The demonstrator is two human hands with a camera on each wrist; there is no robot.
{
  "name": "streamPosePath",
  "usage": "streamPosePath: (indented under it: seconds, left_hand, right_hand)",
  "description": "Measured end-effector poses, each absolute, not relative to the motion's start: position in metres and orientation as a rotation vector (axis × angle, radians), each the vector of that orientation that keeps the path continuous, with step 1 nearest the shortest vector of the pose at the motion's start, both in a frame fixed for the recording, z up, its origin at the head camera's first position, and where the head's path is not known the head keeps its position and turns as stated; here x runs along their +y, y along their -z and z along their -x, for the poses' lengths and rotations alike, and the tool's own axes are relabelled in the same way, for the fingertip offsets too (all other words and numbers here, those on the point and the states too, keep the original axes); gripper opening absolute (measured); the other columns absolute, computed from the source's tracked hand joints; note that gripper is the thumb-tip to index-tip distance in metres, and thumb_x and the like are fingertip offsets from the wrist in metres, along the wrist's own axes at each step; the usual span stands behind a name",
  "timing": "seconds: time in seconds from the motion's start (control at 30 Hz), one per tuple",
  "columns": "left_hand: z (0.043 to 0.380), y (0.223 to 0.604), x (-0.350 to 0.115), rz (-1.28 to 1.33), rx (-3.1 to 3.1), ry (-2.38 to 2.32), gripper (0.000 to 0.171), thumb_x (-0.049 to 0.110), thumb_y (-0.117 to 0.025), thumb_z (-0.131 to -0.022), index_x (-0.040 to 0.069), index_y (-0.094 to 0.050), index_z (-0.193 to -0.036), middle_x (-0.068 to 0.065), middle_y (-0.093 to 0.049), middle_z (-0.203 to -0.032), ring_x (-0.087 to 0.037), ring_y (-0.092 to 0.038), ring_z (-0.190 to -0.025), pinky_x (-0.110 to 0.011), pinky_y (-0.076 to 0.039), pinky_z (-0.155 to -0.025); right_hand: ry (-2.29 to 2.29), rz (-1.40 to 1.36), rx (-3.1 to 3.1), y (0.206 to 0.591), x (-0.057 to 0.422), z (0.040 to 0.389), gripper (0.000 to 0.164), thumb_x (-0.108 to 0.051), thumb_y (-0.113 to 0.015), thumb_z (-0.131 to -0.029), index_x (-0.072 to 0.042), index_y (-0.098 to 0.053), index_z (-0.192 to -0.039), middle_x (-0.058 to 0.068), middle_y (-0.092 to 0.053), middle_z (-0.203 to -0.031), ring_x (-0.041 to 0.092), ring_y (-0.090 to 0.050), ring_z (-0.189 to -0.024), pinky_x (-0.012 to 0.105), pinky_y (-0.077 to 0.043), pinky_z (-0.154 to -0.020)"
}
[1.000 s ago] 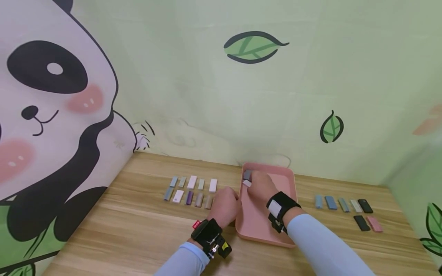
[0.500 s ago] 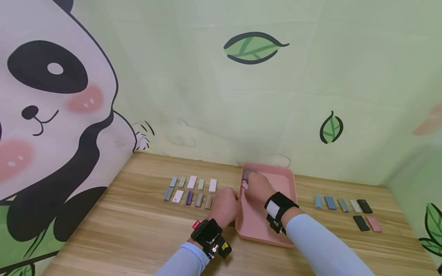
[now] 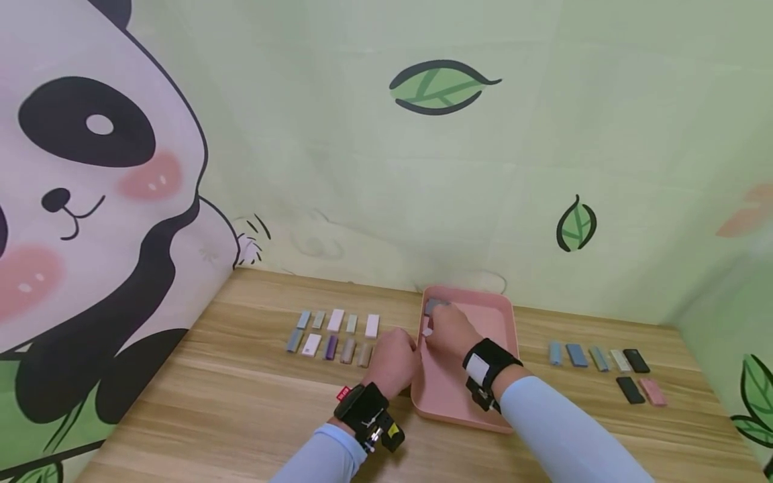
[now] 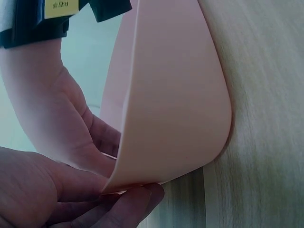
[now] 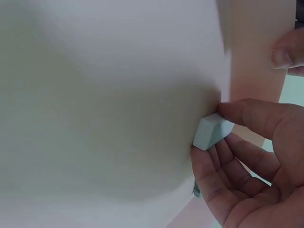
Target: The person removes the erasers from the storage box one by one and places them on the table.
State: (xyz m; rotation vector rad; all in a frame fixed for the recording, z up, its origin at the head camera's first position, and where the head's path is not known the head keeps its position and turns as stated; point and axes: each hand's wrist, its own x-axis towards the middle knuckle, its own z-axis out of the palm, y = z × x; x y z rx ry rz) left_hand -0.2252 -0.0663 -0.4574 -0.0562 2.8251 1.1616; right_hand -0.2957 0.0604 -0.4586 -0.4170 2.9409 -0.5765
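My left hand (image 3: 395, 362) grips the left wall of a shallow pink tray (image 3: 461, 406); in the left wrist view its thumb and fingers close over the rim. Inside the tray, my right hand (image 3: 454, 330) pinches a small whitish rectangular block (image 5: 212, 131) between thumb and fingers. The block is held low, close to the tray floor and the left wall. Grey pieces (image 3: 435, 306) lie in the tray's far left corner, partly covered by the right hand. A bit of another small piece (image 5: 196, 190) shows past the right fingers in the right wrist view.
Left of the tray, two rows of small blocks in blue, white, green, purple and brown (image 3: 347, 350) lie on the wooden table (image 3: 241, 416). To its right are blue, grey, black (image 3: 631, 390) and pink blocks (image 3: 653, 392). A panda-printed wall covering stands behind.
My right hand has shifted slightly left and nearer with the whitish block, showing more of the grey pieces. My left hand has kept its hold on the tray wall.
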Motion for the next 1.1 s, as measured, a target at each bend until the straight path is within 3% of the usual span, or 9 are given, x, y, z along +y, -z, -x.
streamPosePath:
  seconds: [0.23,0.53,0.93,1.1]
  left_hand:
    - [0.227,0.456,-0.065,0.107,2.788,-1.179,0.022,0.017,-0.059,-0.090,0.009,-0.068,-0.072,-0.002,-0.054,-0.056,-0.015,-0.052,-0.048,-0.026,-0.037,-0.041]
    - [0.226,0.463,-0.067,0.076,2.840,-1.167,0.031,0.013,-0.059,-0.089,0.009,-0.060,-0.057,0.001,-0.046,-0.051,-0.014,-0.046,-0.043,-0.026,-0.032,-0.038]
    - [0.224,0.462,-0.067,0.053,2.802,-1.212,0.027,0.011,-0.058,-0.088,0.007,-0.064,-0.062,0.000,-0.050,-0.053,-0.015,-0.049,-0.045,-0.027,-0.035,-0.040]
    - [0.224,0.458,-0.066,0.055,2.782,-1.233,0.028,0.009,-0.056,-0.088,0.005,-0.064,-0.061,0.002,-0.045,-0.050,-0.014,-0.046,-0.043,-0.026,-0.032,-0.038]
  right_hand:
    - [0.685,0.389,2.864,0.447,0.075,0.283,0.013,-0.017,-0.069,-0.083,-0.005,-0.068,-0.088,0.003,-0.061,-0.075,0.017,-0.054,-0.067,0.027,-0.043,-0.061]
    - [0.733,0.431,2.969,0.442,0.119,0.274,0.010,-0.015,-0.073,-0.077,-0.006,-0.069,-0.080,0.001,-0.060,-0.070,0.015,-0.051,-0.065,0.027,-0.042,-0.062]
    - [0.873,0.186,2.956,0.432,0.196,0.257,0.023,-0.015,-0.068,-0.081,0.002,-0.065,-0.097,0.010,-0.063,-0.084,0.017,-0.055,-0.070,0.027,-0.048,-0.058]
    - [0.790,0.131,3.004,0.416,0.225,0.251,0.029,-0.018,-0.067,-0.083,0.004,-0.065,-0.101,0.012,-0.065,-0.089,0.018,-0.057,-0.075,0.029,-0.049,-0.064]
